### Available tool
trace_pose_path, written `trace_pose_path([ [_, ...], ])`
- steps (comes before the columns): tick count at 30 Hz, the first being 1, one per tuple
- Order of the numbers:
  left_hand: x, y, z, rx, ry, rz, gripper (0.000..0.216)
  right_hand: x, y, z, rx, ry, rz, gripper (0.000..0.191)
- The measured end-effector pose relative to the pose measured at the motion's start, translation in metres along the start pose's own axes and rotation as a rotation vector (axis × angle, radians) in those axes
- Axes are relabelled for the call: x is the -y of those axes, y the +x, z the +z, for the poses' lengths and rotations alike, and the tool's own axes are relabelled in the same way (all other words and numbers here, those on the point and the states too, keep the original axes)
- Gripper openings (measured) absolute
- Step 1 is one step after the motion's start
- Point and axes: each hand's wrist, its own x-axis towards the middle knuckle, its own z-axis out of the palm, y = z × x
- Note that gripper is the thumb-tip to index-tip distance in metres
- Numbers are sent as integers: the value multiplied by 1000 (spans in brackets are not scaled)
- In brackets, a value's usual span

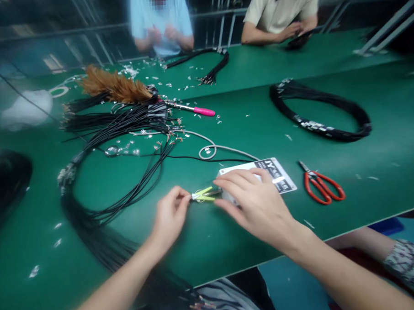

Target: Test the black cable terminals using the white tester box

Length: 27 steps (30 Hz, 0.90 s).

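Observation:
My left hand [170,216] is closed in a pinch on the end of a small yellow-green tool [203,194] that lies on the green table [226,126]. My right hand [255,201] lies over the tool's other end with fingers extended and curved; I cannot see whether it grips the tool. Under its fingertips sits a white and black card [274,172]. A bundle of black cables [101,178] loops to the left of my left hand.
Red-handled scissors [321,186] lie right of the card. A coil of black cables [320,111] sits at the far right. A feather duster [128,90] with a pink handle lies at the back. A grey cord [213,148] curls mid-table. Two people sit across the table.

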Motion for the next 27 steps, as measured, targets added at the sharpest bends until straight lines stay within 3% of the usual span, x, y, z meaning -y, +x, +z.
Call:
trace_pose_path([
  [3, 2, 0, 0, 4, 0, 16, 16, -9, -39, -12, -334, 77, 189, 17],
  [4, 3, 0, 0, 5, -1, 23, 16, -10, -51, -12, -388, 92, 218, 16],
  [7, 3, 0, 1, -4, -20, 35, 16, -6, -76, -1, -321, 124, 191, 14],
  [10, 2, 1, 1, -19, -39, 43, 15, 1, -81, 13, -285, 85, 154, 16],
  [16, 3, -2, -7, -53, -11, 37, 14, -5, -74, 25, -382, -25, 159, 17],
  [21, 10, -4, -16, -124, -64, 0, 18, 1, -73, 28, -451, 32, 174, 19],
  [24, 8, 16, -35, -208, -109, -6, 19, 24, -77, 33, -433, 176, 117, 23],
  [27, -5, 56, -75, -379, -141, -5, 16, 47, -79, 42, -241, 355, -8, 25],
])
